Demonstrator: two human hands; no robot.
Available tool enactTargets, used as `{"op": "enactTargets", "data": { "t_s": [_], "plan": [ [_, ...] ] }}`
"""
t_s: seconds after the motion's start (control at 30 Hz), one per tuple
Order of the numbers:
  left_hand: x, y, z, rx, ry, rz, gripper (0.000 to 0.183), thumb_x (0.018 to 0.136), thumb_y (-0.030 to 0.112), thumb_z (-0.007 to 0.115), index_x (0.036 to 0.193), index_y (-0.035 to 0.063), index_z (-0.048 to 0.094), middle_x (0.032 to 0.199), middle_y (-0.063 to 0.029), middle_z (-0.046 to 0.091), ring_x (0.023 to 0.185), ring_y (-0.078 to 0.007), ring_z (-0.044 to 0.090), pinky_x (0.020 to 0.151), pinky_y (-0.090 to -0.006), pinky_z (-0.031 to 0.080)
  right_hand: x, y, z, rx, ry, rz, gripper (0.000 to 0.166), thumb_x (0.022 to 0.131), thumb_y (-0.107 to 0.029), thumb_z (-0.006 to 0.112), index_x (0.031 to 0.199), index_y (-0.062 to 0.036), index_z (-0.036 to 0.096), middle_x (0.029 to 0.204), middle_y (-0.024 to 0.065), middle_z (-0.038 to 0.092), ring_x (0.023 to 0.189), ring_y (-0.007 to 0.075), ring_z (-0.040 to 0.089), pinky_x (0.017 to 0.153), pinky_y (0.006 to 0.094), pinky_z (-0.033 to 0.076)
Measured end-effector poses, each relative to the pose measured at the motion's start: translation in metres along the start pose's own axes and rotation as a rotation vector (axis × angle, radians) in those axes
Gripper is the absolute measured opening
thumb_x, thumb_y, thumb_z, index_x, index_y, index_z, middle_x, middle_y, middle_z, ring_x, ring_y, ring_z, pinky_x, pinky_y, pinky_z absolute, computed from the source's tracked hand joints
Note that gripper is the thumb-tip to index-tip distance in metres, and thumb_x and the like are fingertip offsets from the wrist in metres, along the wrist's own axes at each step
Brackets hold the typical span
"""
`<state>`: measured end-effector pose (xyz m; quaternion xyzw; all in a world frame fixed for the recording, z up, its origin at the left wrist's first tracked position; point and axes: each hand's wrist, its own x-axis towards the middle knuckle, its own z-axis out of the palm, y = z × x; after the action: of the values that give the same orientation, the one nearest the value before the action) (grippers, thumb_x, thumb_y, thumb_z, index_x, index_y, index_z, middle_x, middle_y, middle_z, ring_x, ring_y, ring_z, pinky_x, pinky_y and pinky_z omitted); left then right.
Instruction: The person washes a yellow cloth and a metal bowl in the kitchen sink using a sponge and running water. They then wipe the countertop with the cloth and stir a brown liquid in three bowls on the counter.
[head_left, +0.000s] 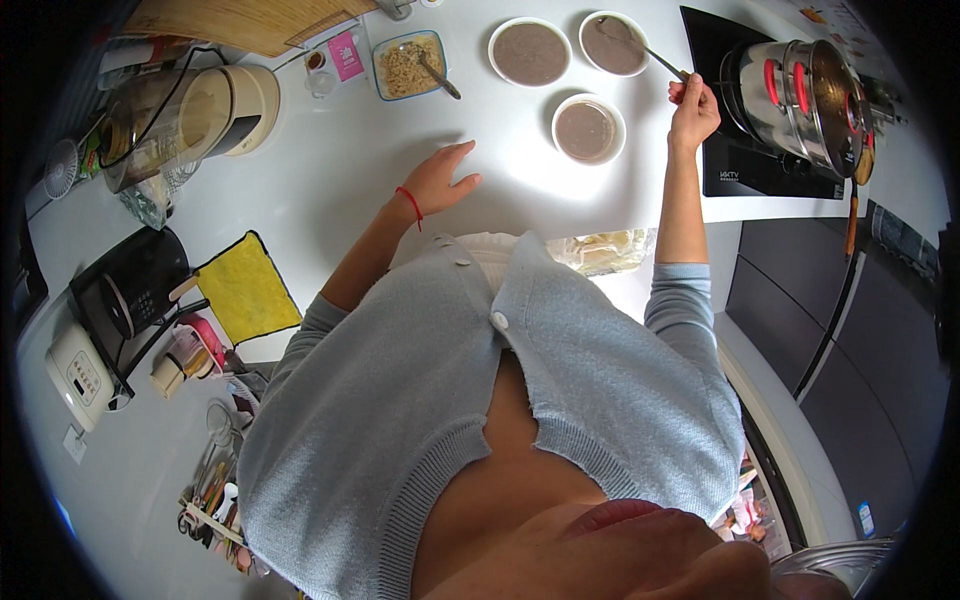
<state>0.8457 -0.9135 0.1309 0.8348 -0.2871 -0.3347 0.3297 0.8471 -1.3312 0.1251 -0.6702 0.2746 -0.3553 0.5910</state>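
Note:
My right hand (693, 109) grips the handle of a metal spoon (663, 62). The spoon's bowl end rests in the thick grey-brown liquid of a white bowl (613, 43) at the far right of the group. Two more white bowls hold similar liquid: one bowl (529, 51) to the left, another bowl (589, 129) nearer to me. On the white countertop, my left hand (441, 178) lies with fingers apart and nothing in it; a red cord bracelet (412, 206) circles that wrist. Beyond it stands a glass container (409, 65) of crumbly, light-brown food with a spoon (439, 77) in it.
A steel pot (799, 97) with red handles stands on the black cooktop (731, 169) at right. At left are a cream appliance (247, 109), a yellow cloth (249, 289) and a black appliance (139, 281). A wooden board (247, 22) leans at the back.

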Motion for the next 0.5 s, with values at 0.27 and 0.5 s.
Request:
{"op": "enactTargets", "data": {
  "t_s": [0.27,0.5],
  "plan": [
    [0.0,0.004,-0.002,-0.004,-0.007,-0.001,0.062,0.09,0.036,0.057,0.137,-0.002,0.041,0.136,-0.0222,0.046,0.129,-0.033,0.042,0.108,-0.0391,0.034,-0.012,-0.02,-0.008,-0.496,-0.107,-0.194,0.029,0.093,-0.023,0.061,0.087,0.0035,0.069,0.065,0.0095,0.067,0.057,0.0106,0.063,0.058,0.0231,0.052],
    [0.001,0.003,-0.002,0.011,-0.026,-0.01,0.063,0.091,0.038,0.056,0.138,-0.0004,0.04,0.137,-0.0217,0.045,0.13,-0.0327,0.041,0.108,-0.0393,0.033,-0.014,0.014,-0.004,-0.028,0.075,0.262,0.033,0.094,-0.025,0.059,0.077,0.0032,0.061,0.058,0.0099,0.062,0.045,0.012,0.055,0.043,0.0237,0.045]
  ]
}}
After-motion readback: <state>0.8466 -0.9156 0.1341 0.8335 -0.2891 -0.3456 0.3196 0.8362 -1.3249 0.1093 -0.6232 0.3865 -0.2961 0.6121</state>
